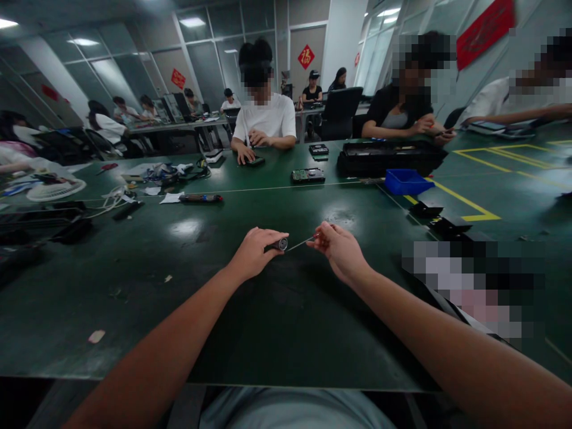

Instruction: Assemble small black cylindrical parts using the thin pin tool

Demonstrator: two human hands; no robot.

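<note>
1. Left hand [252, 255]: fingers closed around a dark cylindrical part [281, 244], its round end face turned toward the right hand.
2. Right hand [343, 253]: fingers gripping the reddish handle of a thin-shafted tool [300, 243]. The shaft slopes down toward the cylindrical part; contact between tip and part cannot be confirmed.
3. Work position: both items are held above the green bench [286, 333], between its near and far edges.
4. Far edge of bench: a co-worker in a white top [268, 122] has both hands at a dark flat item [258, 161]. A long black housing [391, 159] lies to the right along this edge.
5. Between far edge and hands: a unit with an exposed circuit board [308, 175] lies flat, and a blue tray [407, 182] stands near the black housing.
6. Toward the left edge: a dark elongated object with a red end [201, 198] lies beside white paper [171, 198].
7. Near edge, left portion: a pale scrap [96, 336] lies flat.
</note>
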